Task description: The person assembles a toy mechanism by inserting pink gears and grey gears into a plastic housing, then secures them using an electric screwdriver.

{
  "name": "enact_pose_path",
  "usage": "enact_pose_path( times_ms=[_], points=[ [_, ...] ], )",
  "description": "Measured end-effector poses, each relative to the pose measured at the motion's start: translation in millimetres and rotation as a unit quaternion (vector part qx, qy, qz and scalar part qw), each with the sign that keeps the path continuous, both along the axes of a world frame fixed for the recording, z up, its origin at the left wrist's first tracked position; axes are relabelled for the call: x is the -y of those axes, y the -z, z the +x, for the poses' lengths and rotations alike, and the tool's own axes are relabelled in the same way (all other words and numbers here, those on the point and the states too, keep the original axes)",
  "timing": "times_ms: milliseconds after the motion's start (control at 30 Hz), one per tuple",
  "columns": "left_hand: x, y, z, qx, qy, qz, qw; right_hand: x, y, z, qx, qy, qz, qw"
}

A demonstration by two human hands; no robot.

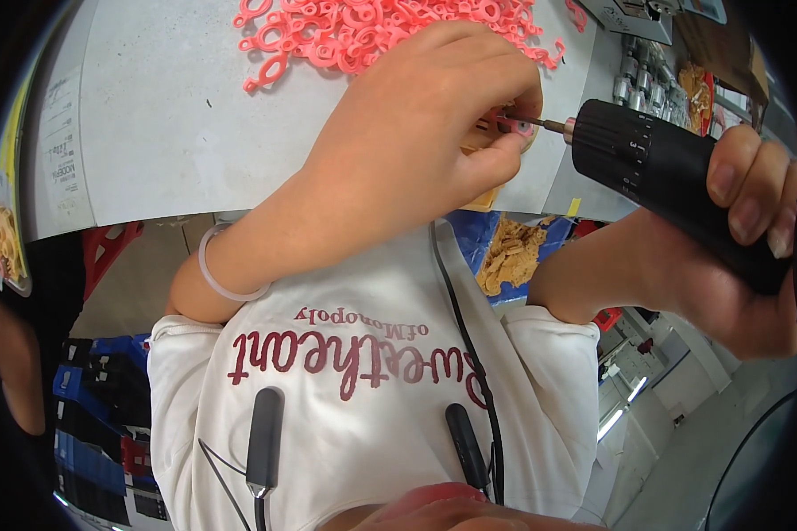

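Note:
My left hand (434, 115) is closed, thumb and fingers pinching a small pink plastic part (524, 129). Much of that part is hidden behind my fingers. A black electric screwdriver (638, 150) lies in the grip of my right hand (744, 212), tilted with its tip toward the left. Its thin metal bit (545, 124) reaches the pink part between my left fingers; whether a screw is there I cannot make out. Just below my left hand a yellow piece (483, 200) partly shows at the table's edge. Beyond the hand spreads a pile of pink ring-shaped plastic parts (354, 35).
The grey-white worktable (168, 133) runs across the top. Tan plastic pieces (511, 252) sit in a blue bag below its near edge. Metal cylinders (642, 80) stand at the far right. At the left edge are a person's arm (18, 372) and another batch of tan pieces (4, 243).

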State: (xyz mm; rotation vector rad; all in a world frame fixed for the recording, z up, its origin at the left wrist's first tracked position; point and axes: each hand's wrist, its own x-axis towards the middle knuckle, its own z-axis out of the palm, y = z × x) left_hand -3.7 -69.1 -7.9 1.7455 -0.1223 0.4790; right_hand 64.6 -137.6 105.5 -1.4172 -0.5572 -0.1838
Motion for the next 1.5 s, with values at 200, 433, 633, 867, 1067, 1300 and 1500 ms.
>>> enact_pose_path(
  times_ms=[200, 433, 633, 867, 1067, 1300, 1500],
  points=[
    [1.7, 1.1, -1.0, 0.009, -0.002, -0.031, 0.999, -1.3, 1.9, -4.8, -0.005, -0.024, -0.005, 1.000],
    [0.9, 2.1, -0.8, 0.004, 0.007, -0.028, 1.000, -5.1, 9.3, -10.1, -0.013, -0.053, -0.018, 0.998],
    [3.9, 6.7, 0.2, 0.023, -0.012, -0.046, 0.999, -2.8, 11.3, -12.8, -0.024, -0.072, -0.030, 0.997],
    [5.2, 8.6, -2.2, 0.036, -0.026, -0.044, 0.998, -1.8, 12.7, -19.6, -0.029, -0.083, -0.041, 0.995],
    [3.8, 5.3, -3.9, 0.020, -0.012, 0.008, 1.000, 29.5, -1.2, -9.8, -0.023, -0.086, -0.025, 0.996],
    [-7.7, 9.6, 4.8, 0.197, -0.095, 0.305, 0.927, 96.0, -20.2, 23.1, 0.005, -0.075, 0.022, 0.997],
    [-19.4, -24.7, -3.2, 0.016, 0.074, 0.084, 0.994, 149.8, -13.5, 14.6, -0.043, -0.014, 0.012, 0.999]
  ],
)
